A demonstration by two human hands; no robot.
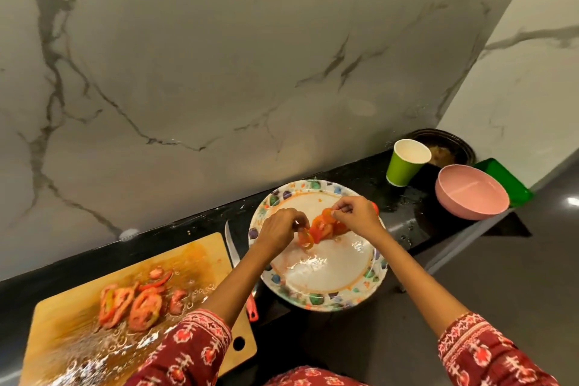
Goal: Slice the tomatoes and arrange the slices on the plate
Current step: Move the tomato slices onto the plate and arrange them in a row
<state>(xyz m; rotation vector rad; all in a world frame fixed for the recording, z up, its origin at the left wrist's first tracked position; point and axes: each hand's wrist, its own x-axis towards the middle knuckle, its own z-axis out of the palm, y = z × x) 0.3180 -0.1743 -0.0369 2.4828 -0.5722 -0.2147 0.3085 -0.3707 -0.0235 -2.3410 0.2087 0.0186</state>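
several slices (326, 226) already lie on the plate (316, 299), both hands' fingers pinching slices there: left hand (275, 229), right hand (357, 216). more slices (131, 307) wait on the cutting board (62, 345), so arranging looks partway done.

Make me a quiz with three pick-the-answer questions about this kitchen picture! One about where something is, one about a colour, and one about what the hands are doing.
1. Where does the knife lie?
A. in the pink bowl
B. between the cutting board and the plate
C. on the plate

2. What colour is the paper cup?
A. green
B. blue
C. yellow

3. What are the two hands doing?
A. resting flat on the counter
B. gripping the knife
C. pinching tomato slices over the plate

Answers: 1 B, the blade shows between cutting board and plate. 2 A, its outside is green. 3 C, left hand and right hand each pinch tomato slices.
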